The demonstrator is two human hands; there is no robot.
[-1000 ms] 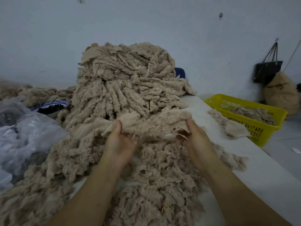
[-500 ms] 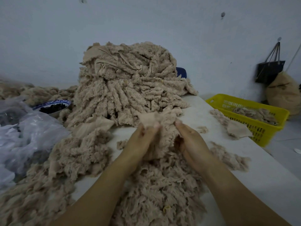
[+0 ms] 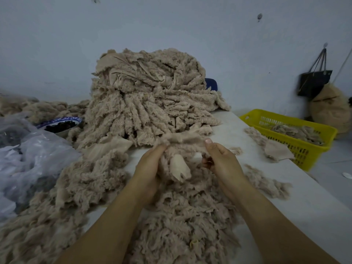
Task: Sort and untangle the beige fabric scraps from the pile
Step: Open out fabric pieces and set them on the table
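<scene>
Two hands, left hand (image 3: 147, 168) and right hand (image 3: 222, 162), fingers (image 3: 209, 143) in a tight pinch on one beige scrap (image 3: 183, 140)

Frayed beige scraps (image 3: 179, 161) bunched before tall pile (image 3: 152, 96).

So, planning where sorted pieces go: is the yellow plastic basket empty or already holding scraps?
Partly filled. The yellow plastic basket holds a shallow layer of beige fabric scraps, with its inner walls showing above them.

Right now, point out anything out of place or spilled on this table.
Beige scraps lie on the table edge beside the yellow basket, not in it. A bowl of dark pieces sits wedged against the fabric pile. Nothing looks damaged.
</scene>
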